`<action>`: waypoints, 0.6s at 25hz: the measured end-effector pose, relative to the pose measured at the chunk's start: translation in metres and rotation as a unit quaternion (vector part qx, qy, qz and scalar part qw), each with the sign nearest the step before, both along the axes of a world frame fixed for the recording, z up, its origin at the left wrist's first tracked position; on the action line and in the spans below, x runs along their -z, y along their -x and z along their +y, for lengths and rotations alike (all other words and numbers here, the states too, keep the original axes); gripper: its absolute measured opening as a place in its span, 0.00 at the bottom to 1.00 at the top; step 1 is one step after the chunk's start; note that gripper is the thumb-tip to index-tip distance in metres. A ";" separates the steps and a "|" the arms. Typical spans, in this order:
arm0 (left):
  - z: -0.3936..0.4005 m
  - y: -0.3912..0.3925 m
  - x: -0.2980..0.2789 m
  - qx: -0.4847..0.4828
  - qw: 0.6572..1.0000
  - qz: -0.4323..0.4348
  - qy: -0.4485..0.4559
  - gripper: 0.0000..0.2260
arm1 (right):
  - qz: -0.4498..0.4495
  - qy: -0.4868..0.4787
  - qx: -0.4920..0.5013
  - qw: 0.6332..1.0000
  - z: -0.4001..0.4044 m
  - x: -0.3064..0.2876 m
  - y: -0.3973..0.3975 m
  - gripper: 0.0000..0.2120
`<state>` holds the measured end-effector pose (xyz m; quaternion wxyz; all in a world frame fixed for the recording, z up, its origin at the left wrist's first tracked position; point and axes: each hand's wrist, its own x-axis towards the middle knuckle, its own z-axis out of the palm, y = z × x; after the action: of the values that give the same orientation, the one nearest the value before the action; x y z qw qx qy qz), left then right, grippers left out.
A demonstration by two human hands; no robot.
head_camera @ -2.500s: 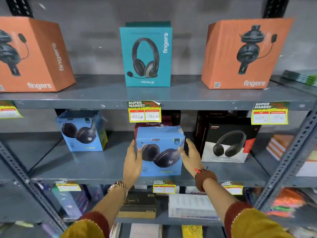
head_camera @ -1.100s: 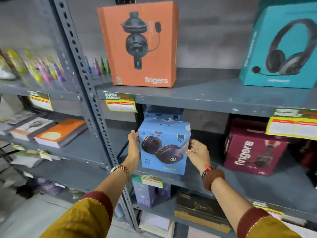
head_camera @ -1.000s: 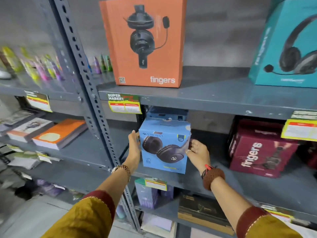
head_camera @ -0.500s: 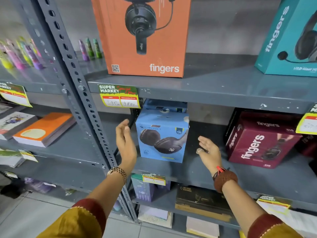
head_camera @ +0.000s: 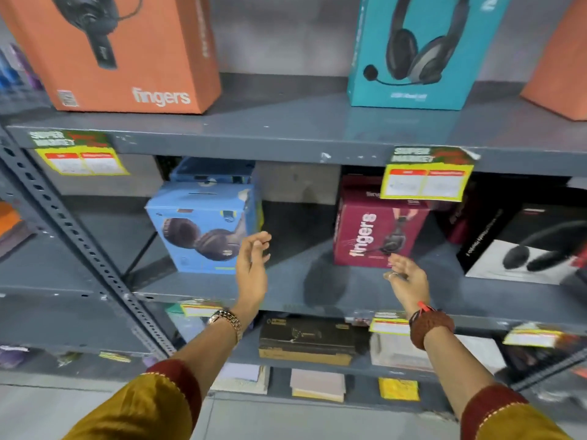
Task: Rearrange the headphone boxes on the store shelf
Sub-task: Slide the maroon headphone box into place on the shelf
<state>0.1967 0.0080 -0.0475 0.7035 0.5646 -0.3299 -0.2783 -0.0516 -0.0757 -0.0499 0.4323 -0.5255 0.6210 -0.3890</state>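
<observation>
Both my hands are empty, fingers loosely spread: my left hand [head_camera: 252,268] hangs just beside the right edge of the light-blue cardboard headphone box [head_camera: 203,228], not touching it, and my right hand [head_camera: 408,279] hovers in front of the maroon printed cardboard box [head_camera: 378,230], also apart from it. The blue box stands on the grey painted metal middle shelf [head_camera: 286,287], close to the slotted steel upright [head_camera: 79,249], turned at a slight angle with another blue box [head_camera: 211,171] behind it.

What worries me is that angle: a careless brush of my left hand could skew it further or knock it back into the box behind. The shelf paint looks smooth (slick, I would guess), so light cardboard should slide easily. The maroon box seems film-wrapped and glossy, so a loose grip may slip. Its top sits behind the yellow paper price tag [head_camera: 425,174], which could snag if I lift it.
</observation>
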 end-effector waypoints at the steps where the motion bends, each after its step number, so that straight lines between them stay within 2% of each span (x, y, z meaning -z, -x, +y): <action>1: -0.011 0.018 0.000 0.008 1.000 -0.001 -0.008 0.11 | -0.003 0.000 0.011 1.000 -0.010 -0.001 0.017 0.19; 5: -0.056 0.071 -0.001 0.031 0.999 -0.019 -0.038 0.10 | -0.034 -0.002 0.013 0.999 -0.055 -0.012 0.064 0.20; 7: -0.082 0.091 0.000 0.036 0.997 -0.025 -0.056 0.13 | -0.042 0.001 -0.006 0.999 -0.079 -0.019 0.077 0.23; 11: -0.118 0.104 0.002 0.048 0.989 -0.013 -0.138 0.24 | -0.061 -0.003 -0.081 0.995 -0.109 -0.028 0.077 0.31; 15: -0.119 0.113 0.000 0.079 0.987 -0.006 -0.139 0.22 | -0.071 -0.015 -0.132 0.989 -0.106 -0.024 0.065 0.35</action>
<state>0.0836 -0.1111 -0.0471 0.5918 0.6313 -0.3356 -0.3724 -0.1162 -0.1820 -0.0260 0.5304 -0.5672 0.5200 -0.3558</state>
